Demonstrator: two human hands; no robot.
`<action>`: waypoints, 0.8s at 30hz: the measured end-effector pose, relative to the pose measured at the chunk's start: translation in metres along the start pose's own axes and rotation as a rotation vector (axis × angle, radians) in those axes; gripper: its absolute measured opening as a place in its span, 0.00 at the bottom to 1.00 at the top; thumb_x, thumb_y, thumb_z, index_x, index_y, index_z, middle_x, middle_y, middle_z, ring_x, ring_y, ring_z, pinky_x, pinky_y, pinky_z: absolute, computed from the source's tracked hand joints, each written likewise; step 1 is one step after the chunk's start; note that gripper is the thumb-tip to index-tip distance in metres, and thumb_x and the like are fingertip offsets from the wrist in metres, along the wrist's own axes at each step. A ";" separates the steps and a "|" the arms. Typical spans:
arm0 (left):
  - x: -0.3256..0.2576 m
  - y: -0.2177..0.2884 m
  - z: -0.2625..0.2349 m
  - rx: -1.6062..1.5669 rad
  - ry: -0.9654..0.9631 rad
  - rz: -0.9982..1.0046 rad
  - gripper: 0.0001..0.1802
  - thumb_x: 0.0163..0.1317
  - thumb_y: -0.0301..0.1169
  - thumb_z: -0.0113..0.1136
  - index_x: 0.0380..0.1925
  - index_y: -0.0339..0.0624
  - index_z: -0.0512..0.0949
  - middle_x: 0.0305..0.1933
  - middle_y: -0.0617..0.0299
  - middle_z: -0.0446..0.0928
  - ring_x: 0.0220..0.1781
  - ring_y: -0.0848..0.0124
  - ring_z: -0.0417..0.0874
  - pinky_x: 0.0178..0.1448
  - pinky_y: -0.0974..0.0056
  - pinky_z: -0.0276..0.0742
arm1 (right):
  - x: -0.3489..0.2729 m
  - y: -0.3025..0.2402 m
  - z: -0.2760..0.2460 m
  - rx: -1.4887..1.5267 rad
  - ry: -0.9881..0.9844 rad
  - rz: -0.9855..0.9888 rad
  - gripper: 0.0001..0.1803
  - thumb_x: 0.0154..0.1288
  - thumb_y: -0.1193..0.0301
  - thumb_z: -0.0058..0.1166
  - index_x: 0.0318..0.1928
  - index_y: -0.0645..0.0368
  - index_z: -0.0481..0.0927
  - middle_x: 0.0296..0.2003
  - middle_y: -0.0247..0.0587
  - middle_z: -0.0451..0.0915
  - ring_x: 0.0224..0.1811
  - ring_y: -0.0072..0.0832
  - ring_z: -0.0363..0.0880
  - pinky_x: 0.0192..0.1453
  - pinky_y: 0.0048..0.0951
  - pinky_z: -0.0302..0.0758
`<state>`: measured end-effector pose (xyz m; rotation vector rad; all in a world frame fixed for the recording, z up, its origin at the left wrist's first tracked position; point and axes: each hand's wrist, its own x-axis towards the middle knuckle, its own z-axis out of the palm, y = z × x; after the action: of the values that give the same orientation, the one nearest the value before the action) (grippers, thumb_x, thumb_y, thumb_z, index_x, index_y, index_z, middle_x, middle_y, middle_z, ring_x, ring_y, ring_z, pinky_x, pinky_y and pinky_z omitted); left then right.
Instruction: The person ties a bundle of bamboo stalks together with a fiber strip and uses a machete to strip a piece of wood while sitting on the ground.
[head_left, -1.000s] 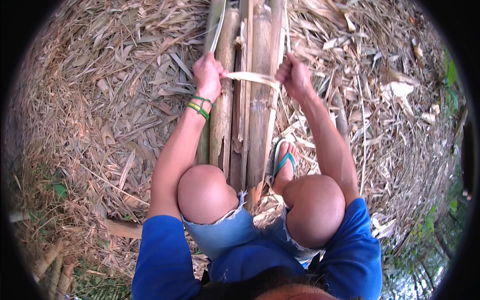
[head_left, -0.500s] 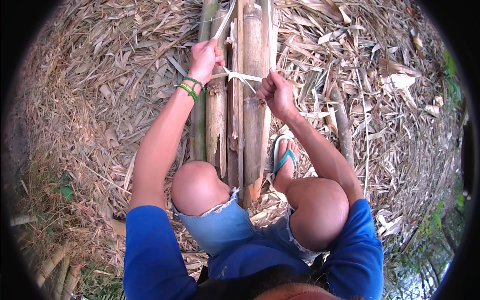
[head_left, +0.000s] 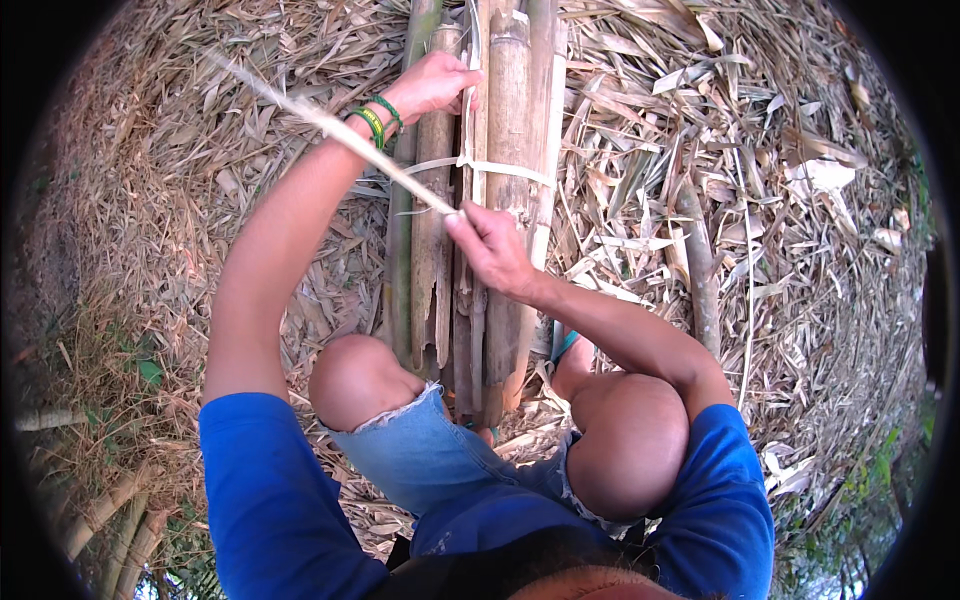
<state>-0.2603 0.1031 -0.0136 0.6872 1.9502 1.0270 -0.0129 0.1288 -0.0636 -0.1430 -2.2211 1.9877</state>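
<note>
A bundle of bamboo poles (head_left: 508, 120) lies lengthwise before me, some with split, jagged near ends. A pale, flat tying strip (head_left: 515, 171) goes across the bundle, with a crossing or knot near its middle. My left hand (head_left: 436, 84), wearing green bracelets, is closed in a pinch above that crossing, gripping the upright part of the strip over the poles. Lower down, my right hand (head_left: 492, 250) is closed on the strip's loose end (head_left: 330, 125), which sticks out to the upper left, passes over my left forearm and is blurred at its tip.
Dry bamboo leaves (head_left: 640, 190) litter the ground on both sides. A loose stick (head_left: 700, 265) lies to the right of the bundle. My bent knees (head_left: 630, 440) flank its near end. Cut bamboo pieces (head_left: 125, 535) lie at the lower left.
My left hand has shifted right over the poles. My right hand has come down and left, and the loose strip end now swings out to the upper left.
</note>
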 end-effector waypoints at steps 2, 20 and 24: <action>0.004 0.017 0.001 0.145 -0.110 0.001 0.21 0.73 0.43 0.57 0.26 0.38 0.79 0.29 0.60 0.84 0.29 0.74 0.84 0.37 0.67 0.81 | 0.005 -0.001 0.010 -0.037 0.044 -0.151 0.21 0.75 0.64 0.52 0.26 0.64 0.68 0.18 0.54 0.68 0.20 0.48 0.67 0.27 0.44 0.64; -0.021 0.104 0.063 0.912 -0.450 0.230 0.11 0.52 0.31 0.60 0.20 0.35 0.84 0.22 0.53 0.82 0.25 0.60 0.83 0.35 0.56 0.79 | 0.155 0.023 0.058 0.123 -0.255 -0.343 0.23 0.79 0.55 0.41 0.52 0.63 0.77 0.46 0.53 0.85 0.51 0.44 0.84 0.61 0.45 0.76; -0.035 0.096 0.077 0.938 -0.309 0.307 0.14 0.50 0.28 0.56 0.32 0.30 0.85 0.38 0.39 0.83 0.44 0.48 0.86 0.48 0.53 0.81 | 0.205 0.016 0.043 -0.257 -0.237 0.327 0.11 0.72 0.64 0.54 0.43 0.52 0.87 0.43 0.44 0.87 0.45 0.37 0.86 0.52 0.41 0.81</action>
<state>-0.1685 0.1586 0.0559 1.5828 2.0183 0.0709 -0.2224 0.1244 -0.0727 -0.3371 -2.7576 1.9447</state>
